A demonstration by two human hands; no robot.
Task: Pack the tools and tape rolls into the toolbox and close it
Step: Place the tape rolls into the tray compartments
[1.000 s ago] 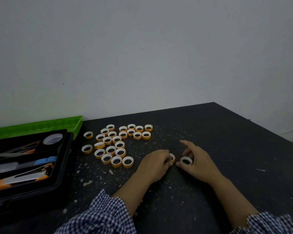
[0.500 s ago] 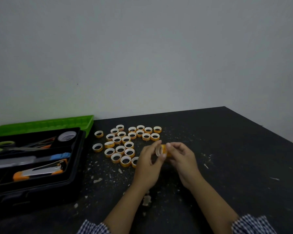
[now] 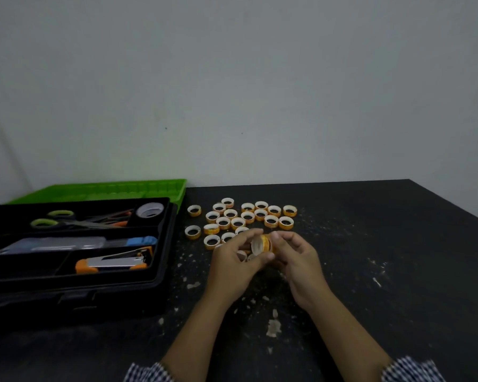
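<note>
Head view: left grip (image 3: pixel 232 261) and right grip (image 3: pixel 301 260) both pinch a stack of rolls (image 3: pixel 262 244) just above the worktop (image 3: pixel 384 238) (loose rolls (image 3: pixel 248 216) lie beyond). Gathering step, I judge; next, carry the stack left into the open toolbox (image 3: pixel 163 268).

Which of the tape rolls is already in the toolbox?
The larger whitish roll in the toolbox's rear right compartment, beside the scissors. The small orange rolls are all outside it, on the table or held between left hand and right hand.
</note>
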